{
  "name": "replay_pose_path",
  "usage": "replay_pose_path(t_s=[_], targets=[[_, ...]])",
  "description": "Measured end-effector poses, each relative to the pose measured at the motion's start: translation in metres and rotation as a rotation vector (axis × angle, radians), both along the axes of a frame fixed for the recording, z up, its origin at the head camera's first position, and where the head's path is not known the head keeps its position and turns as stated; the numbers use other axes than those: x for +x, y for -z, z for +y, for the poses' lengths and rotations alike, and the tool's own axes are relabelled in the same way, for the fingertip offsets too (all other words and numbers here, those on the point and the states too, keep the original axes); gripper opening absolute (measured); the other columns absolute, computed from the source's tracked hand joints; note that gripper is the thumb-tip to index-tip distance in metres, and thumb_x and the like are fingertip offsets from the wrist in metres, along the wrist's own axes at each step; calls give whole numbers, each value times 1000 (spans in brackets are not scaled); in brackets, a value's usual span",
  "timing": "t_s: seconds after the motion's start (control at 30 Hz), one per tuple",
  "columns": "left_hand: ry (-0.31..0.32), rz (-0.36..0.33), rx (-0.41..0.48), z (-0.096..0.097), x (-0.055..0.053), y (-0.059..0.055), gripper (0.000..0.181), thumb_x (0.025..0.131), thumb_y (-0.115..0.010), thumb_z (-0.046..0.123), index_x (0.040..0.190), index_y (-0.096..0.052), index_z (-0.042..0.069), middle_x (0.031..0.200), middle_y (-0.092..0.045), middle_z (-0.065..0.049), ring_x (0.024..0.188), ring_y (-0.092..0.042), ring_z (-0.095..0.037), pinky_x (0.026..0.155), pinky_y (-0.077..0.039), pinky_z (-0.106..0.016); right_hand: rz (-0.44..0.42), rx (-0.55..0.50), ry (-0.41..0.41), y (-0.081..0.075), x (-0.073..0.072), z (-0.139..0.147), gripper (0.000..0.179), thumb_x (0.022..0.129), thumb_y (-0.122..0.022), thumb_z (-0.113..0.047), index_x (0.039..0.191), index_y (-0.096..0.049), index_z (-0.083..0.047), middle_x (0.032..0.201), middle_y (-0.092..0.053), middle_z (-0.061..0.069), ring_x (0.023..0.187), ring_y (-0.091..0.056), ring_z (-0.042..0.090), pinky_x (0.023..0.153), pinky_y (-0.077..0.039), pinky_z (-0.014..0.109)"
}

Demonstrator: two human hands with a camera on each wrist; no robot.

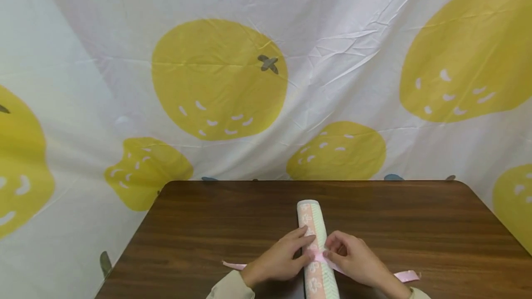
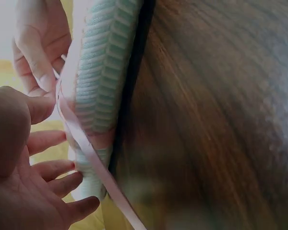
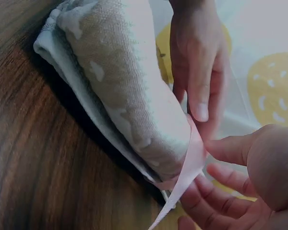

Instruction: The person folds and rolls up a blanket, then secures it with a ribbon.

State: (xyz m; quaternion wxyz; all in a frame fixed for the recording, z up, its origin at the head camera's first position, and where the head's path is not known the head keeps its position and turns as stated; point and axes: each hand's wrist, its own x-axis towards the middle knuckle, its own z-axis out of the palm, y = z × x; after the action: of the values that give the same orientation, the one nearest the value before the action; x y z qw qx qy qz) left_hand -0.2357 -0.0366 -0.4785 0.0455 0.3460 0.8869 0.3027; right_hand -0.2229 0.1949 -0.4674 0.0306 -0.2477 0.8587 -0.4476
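Note:
A rolled towel (image 1: 309, 218), pale green ribbed on one side and peach with white shapes on the other, lies lengthwise on the table. A pink ribbon (image 1: 318, 256) crosses round its middle, gathered on top. My left hand (image 1: 284, 255) rests on the towel's left side, fingers fairly straight and spread, thumb touching the ribbon at the gather. From the right, my right hand (image 1: 353, 257) pinches the ribbon at the same spot with curled thumb and forefinger. In the left wrist view one ribbon length (image 2: 93, 155) hangs down past the towel. Fingers partly hide the gather.
The dark wooden table (image 1: 216, 220) has rounded far corners. Behind it hangs a white cloth (image 1: 332, 68) printed with yellow fruit. Ribbon ends stick out beyond both hands, the right end (image 1: 407, 276) lying on the tabletop.

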Motion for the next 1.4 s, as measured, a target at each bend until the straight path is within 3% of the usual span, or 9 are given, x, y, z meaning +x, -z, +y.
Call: replay_pose_path(t_s=[0.2,0.47,0.77,0.93,1.2,1.4], targets=[[-15,9,9,4,-2,3,45,102,-52,29,142,-53,8,154,-40,-18,142,-38,-32,113,-36,-45,18,31,-23,2,0,-4,14,86,-74,-9,95,-64,-10,74,-55,-7,62,-49,1,55,-45,22],[-20,41,-11,5,-2,5,45,99,-55,27,141,-54,9,153,-42,-16,142,-39,-30,113,-36,-44,96,82,-36,1,-3,-2,14,80,-80,-14,91,-71,-12,81,-57,-6,69,-51,0,59,-46,21],[-15,59,-30,6,-1,5,48,97,-60,28,141,-54,8,153,-42,-17,141,-40,-30,112,-38,-42,171,123,-59,2,-2,-7,12,76,-81,-6,83,-73,-11,81,-56,-6,70,-49,-2,59,-47,19],[-6,75,-31,7,-2,5,50,95,-63,26,141,-54,8,152,-42,-18,141,-40,-31,112,-38,-42,140,135,-53,0,-3,-9,14,76,-80,-4,82,-70,-12,80,-57,-6,69,-50,-1,60,-48,20],[-25,35,-28,9,-1,4,52,93,-66,26,140,-54,9,153,-41,-16,142,-38,-31,112,-37,-43,100,135,-50,-2,-4,-10,19,75,-77,1,76,-65,-14,77,-56,-6,68,-51,-1,59,-48,20],[-34,27,-30,11,-2,3,52,92,-67,27,140,-55,9,153,-42,-15,141,-40,-30,111,-39,-42,-70,61,-106,-7,-12,-5,12,78,-71,2,78,-66,-9,75,-59,-4,66,-53,3,58,-47,21]])
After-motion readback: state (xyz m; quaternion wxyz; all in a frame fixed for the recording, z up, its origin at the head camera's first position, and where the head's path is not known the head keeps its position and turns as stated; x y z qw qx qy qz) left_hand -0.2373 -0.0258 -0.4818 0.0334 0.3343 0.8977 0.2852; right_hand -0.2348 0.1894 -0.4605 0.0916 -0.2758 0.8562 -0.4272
